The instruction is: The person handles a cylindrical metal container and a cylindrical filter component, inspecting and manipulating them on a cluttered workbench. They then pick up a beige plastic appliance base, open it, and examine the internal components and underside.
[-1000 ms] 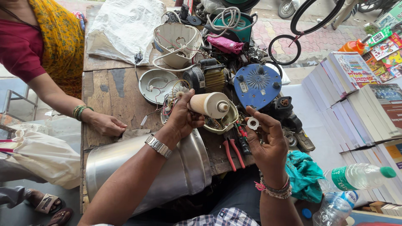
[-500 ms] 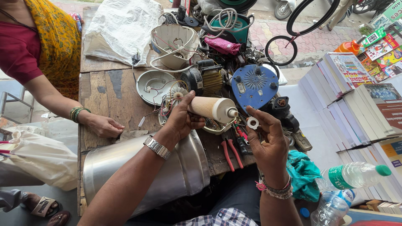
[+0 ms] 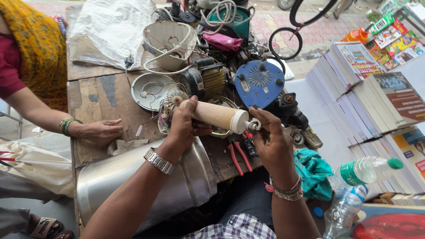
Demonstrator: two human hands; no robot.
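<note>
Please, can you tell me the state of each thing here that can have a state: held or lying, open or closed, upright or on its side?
Left hand: closed around the beige cylinder, held level.
Right hand: fingers at the cylinder's white end cap.
Steel canister: lying on its side.
Blue round base: underside up, tilted.
White housing: open, wires showing.
Red-handled pliers: lying on the table.
Water bottle: capped, lying down.

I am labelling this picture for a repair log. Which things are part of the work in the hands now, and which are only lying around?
In hand:
- beige cylinder, gripped by the left hand
- small white ring part at its end, pinched by the right hand

Lying about:
- red-handled pliers
- blue round base
- steel vessel
- stacked books
- plastic bottle
- another person's hand
</note>
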